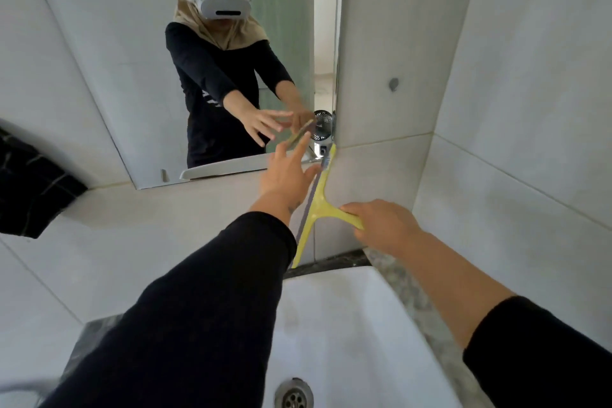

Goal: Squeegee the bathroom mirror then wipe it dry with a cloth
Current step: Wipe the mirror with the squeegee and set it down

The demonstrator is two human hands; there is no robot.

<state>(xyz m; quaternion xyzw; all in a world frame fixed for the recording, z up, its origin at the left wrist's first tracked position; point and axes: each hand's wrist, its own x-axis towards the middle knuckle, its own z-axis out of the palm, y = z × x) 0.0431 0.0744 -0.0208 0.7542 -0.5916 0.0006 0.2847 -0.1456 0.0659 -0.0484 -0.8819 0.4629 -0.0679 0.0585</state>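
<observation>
A yellow squeegee with a grey rubber blade stands almost upright against the tiled wall, below the mirror's lower right corner. My right hand grips its yellow handle. My left hand reaches forward just left of the blade, fingers spread, its fingertips near the blade's upper part and the mirror's bottom edge. The bathroom mirror fills the upper left and reflects a person in black sleeves with both hands stretched out. No cloth for wiping is clearly visible.
A white sink with a metal drain lies directly below my arms. A dark checked fabric hangs at the left edge. Tiled walls meet in a corner at the right. A small fan shows in the mirror's reflection.
</observation>
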